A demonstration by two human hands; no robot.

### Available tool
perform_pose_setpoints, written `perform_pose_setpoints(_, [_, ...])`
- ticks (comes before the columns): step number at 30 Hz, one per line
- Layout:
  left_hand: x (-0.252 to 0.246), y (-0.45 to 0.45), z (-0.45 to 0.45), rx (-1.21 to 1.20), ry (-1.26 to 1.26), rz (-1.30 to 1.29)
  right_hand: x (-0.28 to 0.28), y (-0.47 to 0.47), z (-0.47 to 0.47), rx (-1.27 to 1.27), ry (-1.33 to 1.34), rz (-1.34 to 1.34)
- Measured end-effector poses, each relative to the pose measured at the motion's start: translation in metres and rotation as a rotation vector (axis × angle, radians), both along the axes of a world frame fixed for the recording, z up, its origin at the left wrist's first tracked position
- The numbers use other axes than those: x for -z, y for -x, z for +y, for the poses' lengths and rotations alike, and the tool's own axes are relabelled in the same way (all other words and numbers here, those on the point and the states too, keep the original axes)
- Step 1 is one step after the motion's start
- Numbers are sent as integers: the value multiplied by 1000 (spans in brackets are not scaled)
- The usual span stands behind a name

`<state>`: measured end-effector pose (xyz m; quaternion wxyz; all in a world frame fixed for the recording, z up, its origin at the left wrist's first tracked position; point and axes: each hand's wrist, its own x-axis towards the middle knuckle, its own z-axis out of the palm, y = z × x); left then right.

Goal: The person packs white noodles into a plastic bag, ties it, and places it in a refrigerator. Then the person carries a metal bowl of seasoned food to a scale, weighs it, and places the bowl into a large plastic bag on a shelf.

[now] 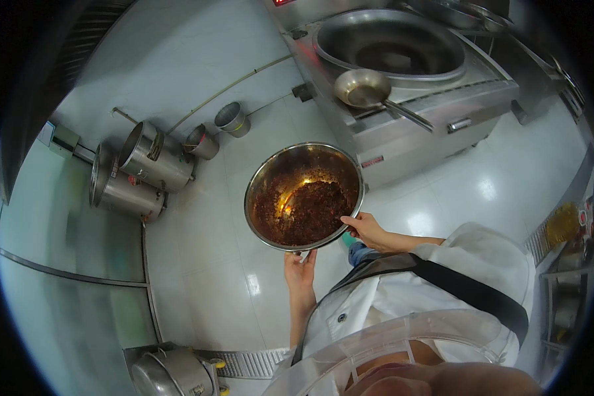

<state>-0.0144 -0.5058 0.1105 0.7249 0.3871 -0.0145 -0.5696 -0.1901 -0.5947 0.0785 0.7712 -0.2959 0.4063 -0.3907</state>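
A round stainless-steel bowl is held up in front of my body, its mouth towards me. Dark red-brown, oily, coarse food coats its bottom and clings to the inner wall. My right hand grips the bowl's rim, thumb over the edge; its other fingers are hidden behind the wall. With palm up, my left hand holds the near side from below, its fingertips partly hidden under the bowl.
A large wok is set into a steel range, with a long-handled ladle at its front edge. Steel pots and small buckets stand by the wall. A lidded pot is beside a floor drain grate.
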Motion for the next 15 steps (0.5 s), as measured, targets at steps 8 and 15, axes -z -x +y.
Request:
perform_pose_setpoints(8, [-24,-88,-193,22,7,-50,-16,-86,-191,-6,-25,3])
perform_pose_setpoints(15, [-22,-156,-355,113,35,-86,-7,-154,-348,76,13,22])
